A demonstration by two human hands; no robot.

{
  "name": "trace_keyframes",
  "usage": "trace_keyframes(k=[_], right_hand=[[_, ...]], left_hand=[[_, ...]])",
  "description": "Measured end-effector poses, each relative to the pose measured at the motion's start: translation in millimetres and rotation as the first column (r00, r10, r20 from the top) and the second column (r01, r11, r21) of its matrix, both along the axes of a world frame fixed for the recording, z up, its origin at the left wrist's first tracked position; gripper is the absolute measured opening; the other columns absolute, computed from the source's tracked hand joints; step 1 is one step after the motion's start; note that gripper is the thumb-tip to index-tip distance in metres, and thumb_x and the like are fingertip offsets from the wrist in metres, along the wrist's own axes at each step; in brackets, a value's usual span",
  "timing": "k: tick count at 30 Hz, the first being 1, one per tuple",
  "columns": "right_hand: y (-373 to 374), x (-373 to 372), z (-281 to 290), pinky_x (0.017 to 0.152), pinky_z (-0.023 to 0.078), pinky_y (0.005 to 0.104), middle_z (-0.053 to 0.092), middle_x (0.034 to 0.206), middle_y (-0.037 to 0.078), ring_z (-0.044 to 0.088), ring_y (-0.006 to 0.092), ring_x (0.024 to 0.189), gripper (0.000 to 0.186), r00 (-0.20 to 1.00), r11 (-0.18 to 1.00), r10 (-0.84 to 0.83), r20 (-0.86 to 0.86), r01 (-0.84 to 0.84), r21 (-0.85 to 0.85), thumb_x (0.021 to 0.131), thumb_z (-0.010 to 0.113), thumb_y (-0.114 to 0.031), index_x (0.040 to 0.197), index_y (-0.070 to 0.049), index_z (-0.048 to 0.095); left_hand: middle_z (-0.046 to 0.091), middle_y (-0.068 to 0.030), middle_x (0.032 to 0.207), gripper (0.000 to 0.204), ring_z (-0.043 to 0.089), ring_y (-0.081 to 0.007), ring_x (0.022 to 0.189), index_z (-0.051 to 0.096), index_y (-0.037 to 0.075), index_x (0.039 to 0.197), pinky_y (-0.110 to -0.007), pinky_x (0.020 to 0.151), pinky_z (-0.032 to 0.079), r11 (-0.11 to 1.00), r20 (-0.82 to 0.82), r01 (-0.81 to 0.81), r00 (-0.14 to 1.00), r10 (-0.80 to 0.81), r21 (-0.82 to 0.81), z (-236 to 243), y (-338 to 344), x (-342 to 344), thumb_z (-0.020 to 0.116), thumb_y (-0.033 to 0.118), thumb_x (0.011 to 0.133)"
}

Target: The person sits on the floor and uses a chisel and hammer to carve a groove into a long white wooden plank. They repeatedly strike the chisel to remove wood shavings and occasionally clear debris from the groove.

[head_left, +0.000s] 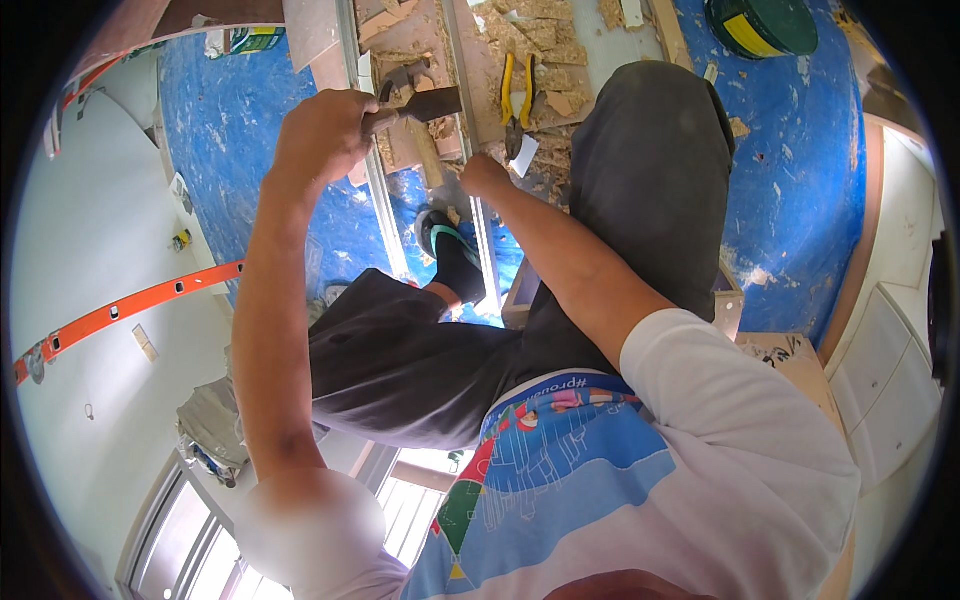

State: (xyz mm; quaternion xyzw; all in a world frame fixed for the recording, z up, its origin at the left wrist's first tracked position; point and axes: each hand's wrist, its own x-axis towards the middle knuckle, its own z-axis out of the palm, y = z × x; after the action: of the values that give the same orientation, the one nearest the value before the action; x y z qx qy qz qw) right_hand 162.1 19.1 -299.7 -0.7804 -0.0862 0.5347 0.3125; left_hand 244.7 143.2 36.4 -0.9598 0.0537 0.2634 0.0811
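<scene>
White lettering marks the blue waistband [572, 382]; a yellow label wraps a green bucket [790, 28] between one and two o'clock. Toward twelve lie two metal rails [484, 235], one hammer [428, 155] and one pair of yellow-handled pliers [507, 88]. At eleven, the left hand [325, 135] is clamped on one scraper [436, 104], blade toward three. The right hand [486, 177], at twelve, curls beside a rail; whether it grips, I cannot tell.
</scene>
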Motion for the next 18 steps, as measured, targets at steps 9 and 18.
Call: trace_keyframes(k=[9,18], right_hand=[[-0.4,-3.1,-0.4,0.103,0.053,0.0483,0.066,0.133,0.023,0.064,0.0383,0.125,0.042,0.997,0.998,-0.057,0.044,0.058,-0.012,0.093,0.070,-0.029,0.124,0.000,0.070],[-4.3,-5.5,9.5,0.097,0.056,0.0470,0.070,0.122,0.027,0.068,0.0397,0.116,0.045,0.992,0.997,-0.083,0.098,0.083,0.002,0.093,0.072,-0.035,0.115,0.005,0.071]], left_hand=[[0.075,-0.0121,0.103,0.031,0.070,-0.0350,0.100,0.075,0.014,0.113,-0.045,0.086,0.056,1.000,-0.046,-0.002,0.999,0.002,-0.005,3.3,0.8,10.3,0.075,0.017,0.082],[0.075,-0.0128,0.100,0.037,0.070,-0.0356,0.098,0.076,0.014,0.111,-0.046,0.085,0.056,0.993,-0.095,-0.106,0.990,0.100,-0.056,3.2,8.9,-15.7,0.081,0.017,0.075]])
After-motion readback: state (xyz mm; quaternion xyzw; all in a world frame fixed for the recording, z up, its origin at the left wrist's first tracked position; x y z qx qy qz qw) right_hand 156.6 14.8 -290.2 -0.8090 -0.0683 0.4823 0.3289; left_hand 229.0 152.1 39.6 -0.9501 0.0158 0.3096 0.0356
